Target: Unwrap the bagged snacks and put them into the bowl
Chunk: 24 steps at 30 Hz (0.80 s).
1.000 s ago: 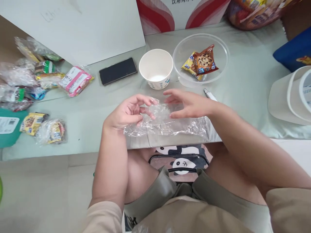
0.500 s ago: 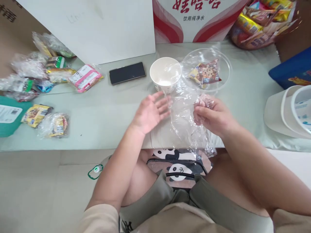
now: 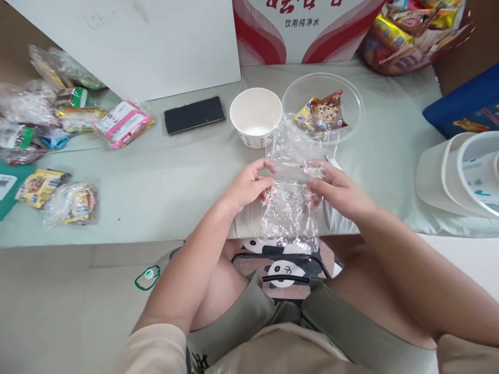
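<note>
A crinkled clear plastic bag is stretched between my two hands, its lower end hanging over the table's front edge. My left hand grips its left side with curled fingers. On the opposite side, my right hand holds the bag between thumb and fingers. Just beyond the bag stands a white paper bowl, with nothing visible inside. Behind my right hand lies a clear round plastic lid, with two small cookie packets on it, one brown and one yellow. The bag's top overlaps the lid's near edge.
A black phone lies left of the bowl. Several wrapped snacks are heaped at the left. White boxes stand along the back. A snack-filled bowl, a blue package and white tubs are at the right.
My left hand, spread open before, has curled onto the bag's left side. The bag, bunched in my right hand earlier, is now spread between both hands. The view has shifted slightly.
</note>
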Motion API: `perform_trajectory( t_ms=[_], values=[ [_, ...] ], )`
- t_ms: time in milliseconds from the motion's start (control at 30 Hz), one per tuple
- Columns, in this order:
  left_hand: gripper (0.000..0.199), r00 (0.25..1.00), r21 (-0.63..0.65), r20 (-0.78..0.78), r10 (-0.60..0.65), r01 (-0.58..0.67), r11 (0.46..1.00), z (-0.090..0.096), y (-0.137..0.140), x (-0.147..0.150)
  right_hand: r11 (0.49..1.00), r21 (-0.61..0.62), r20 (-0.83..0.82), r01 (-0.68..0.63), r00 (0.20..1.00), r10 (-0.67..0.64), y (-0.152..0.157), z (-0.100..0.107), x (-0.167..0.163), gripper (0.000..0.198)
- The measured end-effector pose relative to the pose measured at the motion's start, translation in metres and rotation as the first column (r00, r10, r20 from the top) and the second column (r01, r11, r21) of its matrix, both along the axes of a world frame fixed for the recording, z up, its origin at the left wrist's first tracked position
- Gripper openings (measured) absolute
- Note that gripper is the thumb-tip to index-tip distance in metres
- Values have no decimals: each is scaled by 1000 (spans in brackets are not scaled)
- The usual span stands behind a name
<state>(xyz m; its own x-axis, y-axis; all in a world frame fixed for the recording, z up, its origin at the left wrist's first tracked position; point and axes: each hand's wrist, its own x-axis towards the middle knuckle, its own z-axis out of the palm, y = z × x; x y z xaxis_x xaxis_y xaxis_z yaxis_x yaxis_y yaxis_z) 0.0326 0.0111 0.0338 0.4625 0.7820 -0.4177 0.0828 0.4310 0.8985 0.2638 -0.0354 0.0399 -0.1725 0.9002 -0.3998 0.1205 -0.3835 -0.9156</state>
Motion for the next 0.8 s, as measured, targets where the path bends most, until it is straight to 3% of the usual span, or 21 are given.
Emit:
perform_trajectory(
  t_ms=[100, 267, 433, 533, 600, 700, 800],
  values=[
    [25, 992, -23, 125, -14, 17, 1000, -5, 2, -1, 1000, 15, -75, -10, 997, 11, 0, -5, 5, 62],
    [6, 965, -74, 246, 85, -69, 995, -11, 5, -2, 994, 74, -191, -76, 978, 89, -2, -7, 15, 53],
    [8, 983, -81, 176, 53, -39, 996, -12, 8, -4, 956, 277, -65, -98, 991, 120, -2, -3, 13, 41],
    [10, 984, -68, 163, 74, -64, 996, -10, 10, -4, 921, 384, 73, -68, 996, 44, 0, -1, 8, 17],
    [10, 977, -71, 182, 112, -100, 992, -9, 10, -4, 884, 466, 148, -41, 989, -32, 1, -1, 6, 19],
    [32, 975, -98, 175, 137, -121, 988, -11, 12, -4, 846, 532, 202, -18, 973, -107, 1, -1, 5, 23],
    [50, 989, 38, 45, 143, -145, 989, -17, 14, -6, 866, 500, 185, -5, 978, -101, 1, -1, 6, 20]
  ],
)
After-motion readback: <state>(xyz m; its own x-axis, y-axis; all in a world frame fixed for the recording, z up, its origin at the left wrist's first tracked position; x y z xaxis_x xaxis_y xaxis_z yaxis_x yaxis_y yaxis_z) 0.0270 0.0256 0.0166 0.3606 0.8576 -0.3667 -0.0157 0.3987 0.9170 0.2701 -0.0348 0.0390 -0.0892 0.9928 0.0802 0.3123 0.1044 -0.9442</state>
